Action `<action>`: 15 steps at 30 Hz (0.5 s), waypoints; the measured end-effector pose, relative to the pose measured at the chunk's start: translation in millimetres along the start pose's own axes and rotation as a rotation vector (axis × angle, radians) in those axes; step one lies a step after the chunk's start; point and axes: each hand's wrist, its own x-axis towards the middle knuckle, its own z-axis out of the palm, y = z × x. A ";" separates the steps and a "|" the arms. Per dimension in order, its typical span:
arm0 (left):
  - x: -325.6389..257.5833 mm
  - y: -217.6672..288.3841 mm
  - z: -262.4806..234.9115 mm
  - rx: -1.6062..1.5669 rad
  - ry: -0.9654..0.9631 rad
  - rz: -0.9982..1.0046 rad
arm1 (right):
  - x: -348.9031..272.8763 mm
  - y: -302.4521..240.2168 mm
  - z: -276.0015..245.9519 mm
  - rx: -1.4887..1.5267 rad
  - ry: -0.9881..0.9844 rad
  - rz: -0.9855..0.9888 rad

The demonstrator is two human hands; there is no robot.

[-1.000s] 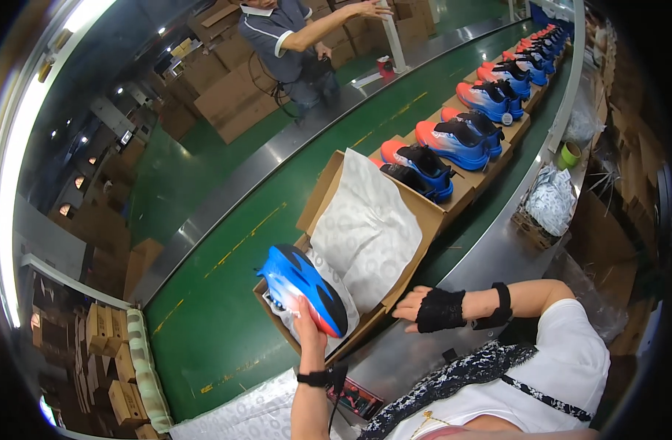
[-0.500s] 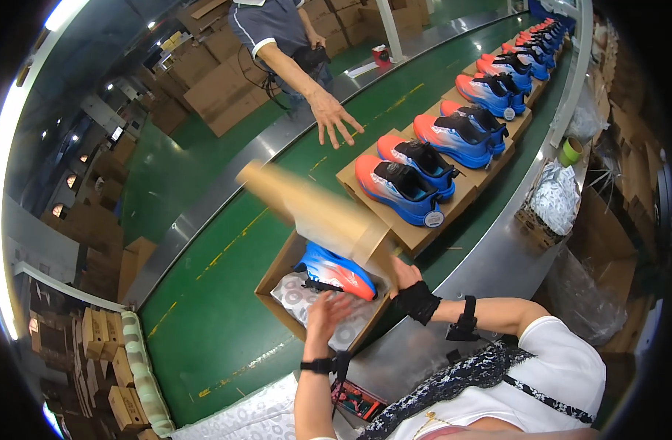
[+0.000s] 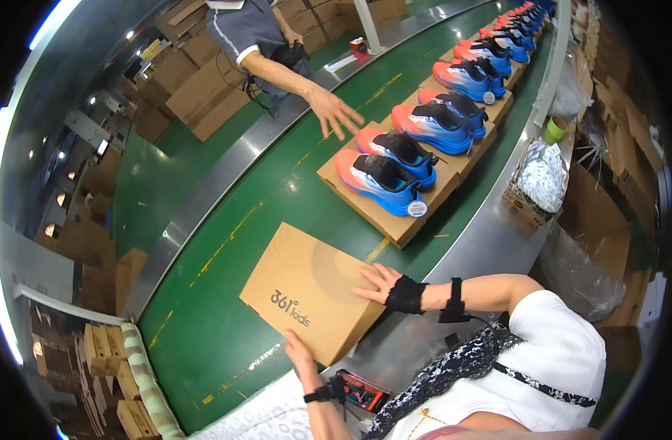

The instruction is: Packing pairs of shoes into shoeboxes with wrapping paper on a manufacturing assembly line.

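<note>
A closed brown shoe box [image 3: 307, 279] with dark printing on its lid lies on the green conveyor in front of me. My left hand [image 3: 302, 355] touches the box's near left edge, its fingers stretched along the side. On the right end of the lid rests my right hand [image 3: 378, 284], fingers spread flat, a black lace band around its wrist. The lid hides whatever lies inside. Just beyond, a pair of orange and blue sneakers [image 3: 380, 183] sits on top of another brown box [image 3: 395, 229].
More sneaker pairs [image 3: 468, 77] on boxes line the belt [image 3: 226, 293]. Across it, a co-worker's hand [image 3: 334, 114] reaches over the conveyor. At right stand a carton of crumpled paper [image 3: 541, 180] and a green tape roll [image 3: 555, 130]. Patterned wrapping paper [image 3: 277, 411] lies near my left forearm.
The lid has swung down over the sneaker and patterned paper, closing the box. My left hand moved from inside the box to its outer edge; my right hand moved onto the lid.
</note>
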 end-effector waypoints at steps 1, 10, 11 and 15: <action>-8.0 -4.1 6.5 0.030 0.057 0.118 | -10.2 6.0 5.8 -0.003 0.018 -0.010; -5.2 27.4 15.9 -0.466 -0.258 -0.225 | 17.8 15.2 -39.6 0.099 -0.067 -0.005; -7.2 33.3 14.9 -0.471 -0.271 -0.187 | 26.7 14.5 -51.1 0.134 -0.048 -0.024; -14.8 40.3 7.8 -0.575 -0.282 -0.118 | 50.7 18.9 -89.6 0.247 0.073 -0.087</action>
